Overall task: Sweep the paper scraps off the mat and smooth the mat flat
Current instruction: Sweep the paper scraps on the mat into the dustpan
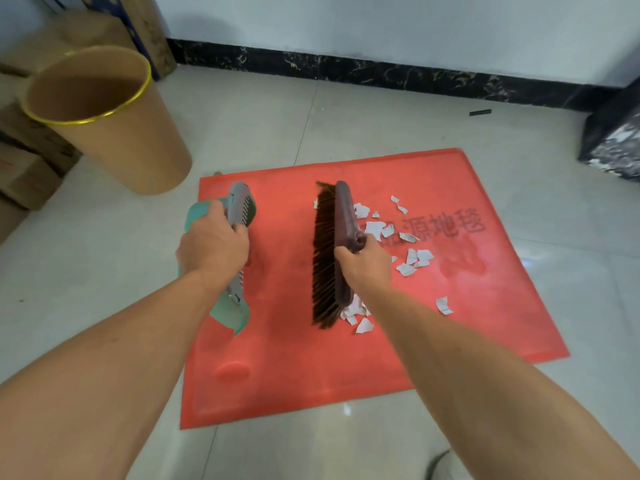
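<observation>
A red mat (298, 368) lies on the tiled floor, with bumps near its front left. White paper scraps (412, 261) are scattered over its middle right, some tucked under the brush. My right hand (363, 265) grips a brown brush (332, 251) that stands along the mat's middle, bristles facing left. My left hand (211, 247) holds a green dustpan (235, 313) with a grey toothed edge, set at the mat's left edge.
A tan round bin (114, 129) with a gold rim stands at the back left, beside cardboard boxes (24, 168). A dark marbled block (613, 140) sits at the right. A black skirting board (381, 72) runs along the wall behind.
</observation>
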